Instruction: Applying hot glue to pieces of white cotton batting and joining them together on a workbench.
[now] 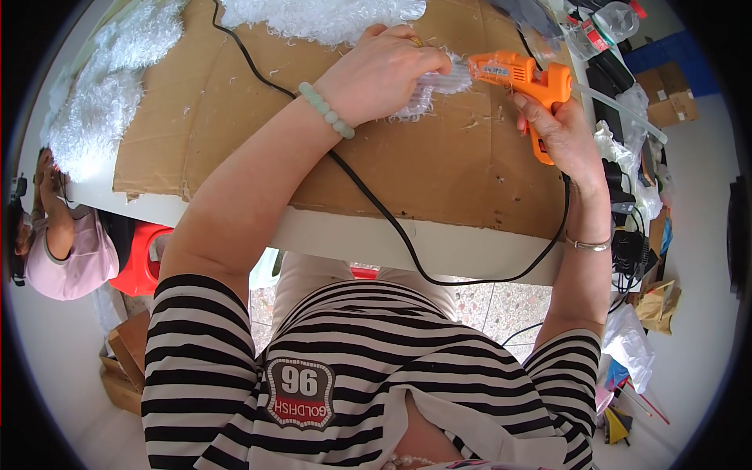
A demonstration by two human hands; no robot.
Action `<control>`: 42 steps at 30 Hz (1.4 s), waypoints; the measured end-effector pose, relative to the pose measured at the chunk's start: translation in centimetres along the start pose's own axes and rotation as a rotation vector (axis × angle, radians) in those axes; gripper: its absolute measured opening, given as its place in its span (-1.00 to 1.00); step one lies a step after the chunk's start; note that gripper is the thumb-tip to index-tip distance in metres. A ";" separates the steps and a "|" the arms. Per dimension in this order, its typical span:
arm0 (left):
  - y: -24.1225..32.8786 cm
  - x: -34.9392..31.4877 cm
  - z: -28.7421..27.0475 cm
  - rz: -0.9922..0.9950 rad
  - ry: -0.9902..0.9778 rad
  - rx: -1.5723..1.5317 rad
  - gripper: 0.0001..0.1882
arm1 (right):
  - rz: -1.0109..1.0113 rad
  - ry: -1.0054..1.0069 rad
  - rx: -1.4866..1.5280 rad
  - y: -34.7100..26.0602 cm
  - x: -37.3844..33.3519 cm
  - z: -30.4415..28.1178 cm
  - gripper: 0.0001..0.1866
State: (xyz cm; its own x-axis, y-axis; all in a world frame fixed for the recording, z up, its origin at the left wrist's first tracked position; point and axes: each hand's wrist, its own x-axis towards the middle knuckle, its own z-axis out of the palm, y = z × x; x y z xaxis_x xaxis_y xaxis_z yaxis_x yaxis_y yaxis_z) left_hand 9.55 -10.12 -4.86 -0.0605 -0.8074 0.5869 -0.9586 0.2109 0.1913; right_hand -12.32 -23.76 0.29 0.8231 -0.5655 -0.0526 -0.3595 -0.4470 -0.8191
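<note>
My right hand (562,135) is wrapped round the handle of an orange hot glue gun (513,70), its nozzle pointing left. Just left of the nozzle lies a small white fringed, ribbed piece (448,81). My left hand (392,72) bends over that piece with its fingers pinched on the edge; the fingertips are partly hidden. A black cord (376,202) hangs from the glue gun, loops past the table's front edge and runs up under my left forearm. Beneath the hands spreads a brown cardboard sheet (258,168).
White shaggy fringe material lies in heaps at the back (321,17) and at the left (98,102). A clear plastic bottle (615,23) and a clear glue stick (623,113) are at the right. Another person in a pink top (74,254) sits at the far left by a red stool (141,258).
</note>
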 end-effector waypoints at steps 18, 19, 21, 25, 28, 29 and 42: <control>0.0 -0.2 -0.1 0.041 -0.024 0.034 -0.77 | -0.010 -0.041 0.025 0.2 -1.2 -0.7 -0.70; 0.0 -0.2 -0.1 0.049 -0.011 0.045 -0.76 | -0.011 -0.045 0.026 0.1 -1.2 -0.7 -0.70; 0.1 -0.2 -0.1 0.049 -0.004 0.032 -0.77 | -0.008 -0.057 0.021 0.2 -1.4 -0.9 -0.70; 0.4 0.0 -0.6 0.021 -0.058 0.010 -0.76 | 0.010 -0.062 0.026 0.1 -1.6 -1.0 -0.70; 0.7 0.3 -1.1 0.068 -0.010 0.036 -0.73 | 0.029 -0.064 0.019 -0.2 -1.8 -1.0 -0.70; 0.7 0.4 -1.6 0.068 -0.011 0.035 -0.73 | 0.027 -0.059 0.028 -0.2 -1.8 -0.9 -0.70; 1.3 0.5 -3.1 0.069 -0.076 -0.041 -0.84 | -0.003 -0.094 0.048 -0.4 -2.1 -0.5 -0.73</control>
State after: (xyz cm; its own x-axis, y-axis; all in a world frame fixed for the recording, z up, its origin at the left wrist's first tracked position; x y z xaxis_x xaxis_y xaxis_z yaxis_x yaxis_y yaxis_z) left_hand 9.11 -8.58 -1.89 -0.1483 -0.8294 0.5385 -0.9393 0.2885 0.1857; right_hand -14.14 -22.81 1.00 0.8626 -0.4954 -0.1021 -0.3374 -0.4133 -0.8458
